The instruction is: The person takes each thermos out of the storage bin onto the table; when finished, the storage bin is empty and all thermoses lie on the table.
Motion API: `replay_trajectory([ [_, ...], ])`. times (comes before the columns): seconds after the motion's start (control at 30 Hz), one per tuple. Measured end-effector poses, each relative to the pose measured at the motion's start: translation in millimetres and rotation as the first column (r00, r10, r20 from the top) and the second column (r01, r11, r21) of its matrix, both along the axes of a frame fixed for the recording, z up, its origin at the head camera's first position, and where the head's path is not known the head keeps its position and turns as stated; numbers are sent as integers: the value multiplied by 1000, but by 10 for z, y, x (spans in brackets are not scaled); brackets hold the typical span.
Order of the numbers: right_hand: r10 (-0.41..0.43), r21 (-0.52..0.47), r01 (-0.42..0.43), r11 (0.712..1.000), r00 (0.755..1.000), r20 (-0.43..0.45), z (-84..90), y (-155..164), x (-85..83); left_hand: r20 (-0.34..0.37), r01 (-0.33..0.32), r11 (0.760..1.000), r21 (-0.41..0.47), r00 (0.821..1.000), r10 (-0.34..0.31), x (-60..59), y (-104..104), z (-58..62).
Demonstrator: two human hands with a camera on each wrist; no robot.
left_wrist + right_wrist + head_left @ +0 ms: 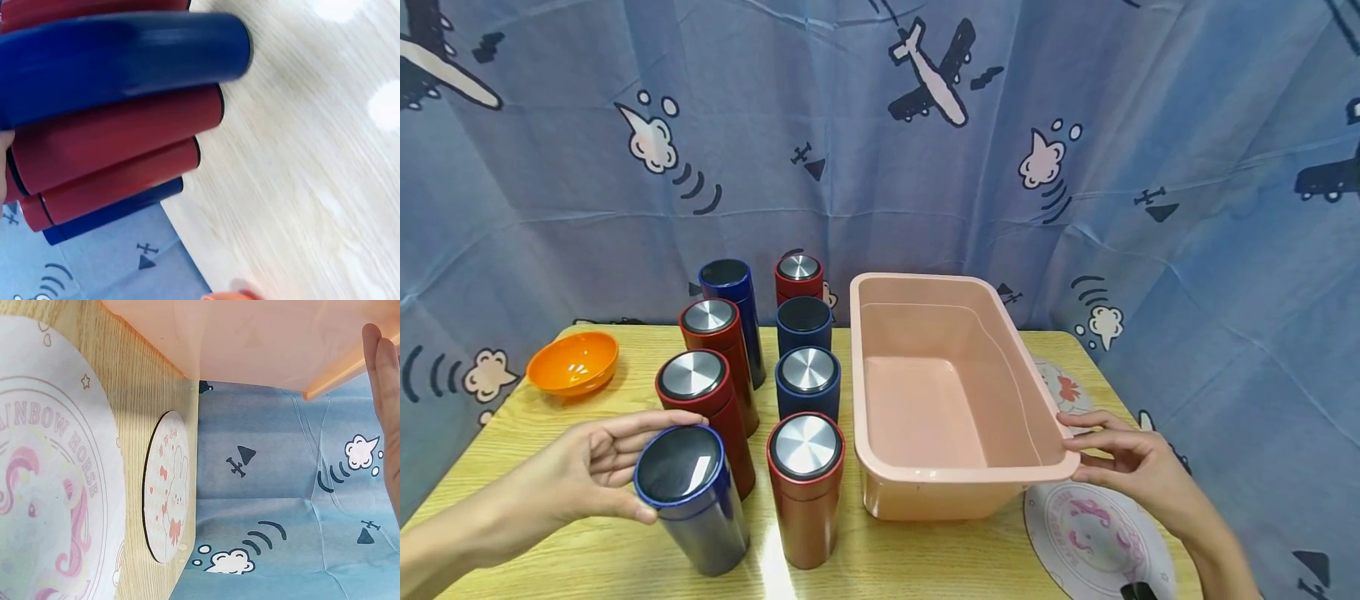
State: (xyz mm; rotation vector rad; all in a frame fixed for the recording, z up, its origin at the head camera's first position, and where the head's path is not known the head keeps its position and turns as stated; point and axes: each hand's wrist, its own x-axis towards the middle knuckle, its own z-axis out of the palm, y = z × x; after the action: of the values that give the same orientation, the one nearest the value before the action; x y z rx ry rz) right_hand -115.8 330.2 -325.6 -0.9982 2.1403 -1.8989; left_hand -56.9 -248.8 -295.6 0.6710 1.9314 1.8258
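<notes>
A blue thermos flask (700, 521) with a glossy black lid stands at the near left of a group of flasks. My left hand (591, 471) holds it near the top, thumb on the near side and forefinger on the far side. In the left wrist view the blue flask (125, 65) lies across the picture before red ones; whether its base touches the table, I cannot tell. My right hand (1131, 467) grips the right rim of a pink plastic tub (943, 475) with its fingertips. In the right wrist view, that hand's fingers (387, 375) lie along the tub's edge.
Red flasks (726, 425) stand behind the held one, and another row with a copper-red flask (808, 508) in front lies beside the tub. An orange bowl (574, 364) sits at the left. Round printed mats (1048, 533) lie right of the tub. A blue curtain (880, 183) hangs behind.
</notes>
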Motion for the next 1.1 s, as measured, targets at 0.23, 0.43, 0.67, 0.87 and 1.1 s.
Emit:
replay_trajectory([
  [0.23,2,-2,-2,1000,1000,4,-12,-2,-2,24,63,996,56,998,-64,-58,-22,15],
  [0.43,-9,8,9,1000,1000,-1,-11,-1,0,42,100,989,107,994,-105,-74,-23,-13],
  [0.67,-15,20,15,1000,1000,-3,-15,8,9,-156,35,995,-91,987,-49,-112,-24,48],
  [0.87,-12,11,12,1000,1000,0,-18,14,12,-244,67,985,-161,964,-105,-139,-36,93],
  [1.1,-4,8,5,1000,1000,-8,-19,11,5,-195,85,990,-110,975,-105,-120,-91,83],
])
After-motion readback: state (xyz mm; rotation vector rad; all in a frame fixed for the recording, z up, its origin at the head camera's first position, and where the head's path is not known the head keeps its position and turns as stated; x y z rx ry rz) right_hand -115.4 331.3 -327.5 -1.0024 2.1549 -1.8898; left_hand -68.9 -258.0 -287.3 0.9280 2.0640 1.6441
